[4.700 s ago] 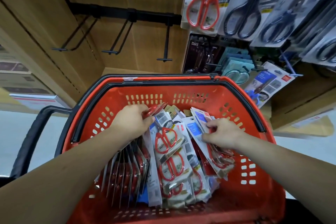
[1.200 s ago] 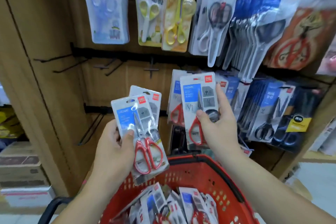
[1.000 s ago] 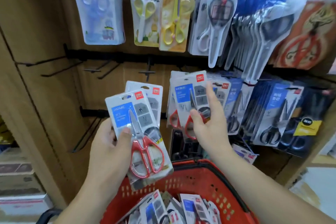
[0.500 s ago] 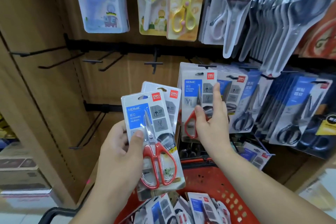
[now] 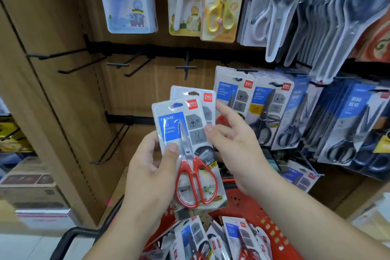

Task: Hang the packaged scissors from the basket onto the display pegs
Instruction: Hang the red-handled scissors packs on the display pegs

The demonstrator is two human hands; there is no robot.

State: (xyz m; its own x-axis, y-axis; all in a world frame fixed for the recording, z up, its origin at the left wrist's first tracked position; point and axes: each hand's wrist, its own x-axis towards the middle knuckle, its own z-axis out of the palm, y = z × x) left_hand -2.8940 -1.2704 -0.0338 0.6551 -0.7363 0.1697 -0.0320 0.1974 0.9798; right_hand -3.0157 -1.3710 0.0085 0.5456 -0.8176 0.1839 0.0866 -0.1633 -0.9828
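Observation:
My left hand grips a small stack of packaged red-handled scissors, thumb on the front pack, held upright before the shelf. My right hand is at the stack's right edge, its thumb on the front and its index finger at the edge of the rear pack, pinching it. A matching pack hangs on a peg just behind my right hand. The red basket below holds several more packs.
Empty black pegs stick out of the wooden back panel at left and centre. Children's scissors hang above. Black-handled scissor packs fill the pegs to the right. Cardboard boxes are stacked at lower left.
My right hand let go of the pack it held up at the peg, which now hangs there, and moved left to the stack in my left hand.

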